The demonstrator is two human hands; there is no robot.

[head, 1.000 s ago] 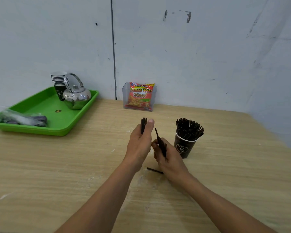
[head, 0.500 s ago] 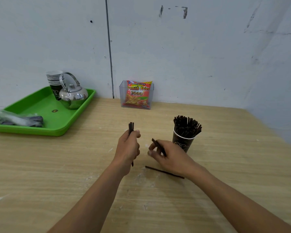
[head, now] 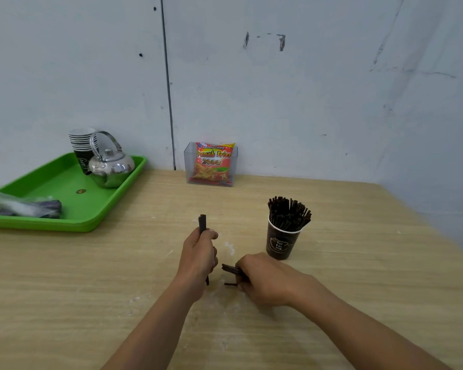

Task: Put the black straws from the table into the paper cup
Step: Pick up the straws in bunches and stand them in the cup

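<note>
A dark paper cup [head: 280, 243] stands upright on the wooden table [head: 358, 263], packed with several black straws [head: 288, 213] that fan out above its white rim. My left hand [head: 198, 259] grips a small upright bundle of black straws [head: 202, 222], whose ends stick out above and below the fist. My right hand [head: 267, 280] lies low on the table just left of the cup's base and holds a few black straws [head: 230, 268] that point left. One more straw end [head: 230, 284] shows under its fingers at the table surface.
A green tray [head: 64, 206] at the back left carries a steel kettle [head: 110, 168], a stack of paper cups [head: 81, 144] and a plastic bag [head: 22, 206]. A clear holder with a red snack packet [head: 211, 164] stands against the wall. The wall corner closes in at the right.
My right hand has dropped to the table and covers the loose straw that lay there, most of which is now hidden. My left hand keeps its bundle upright, almost unmoved.
</note>
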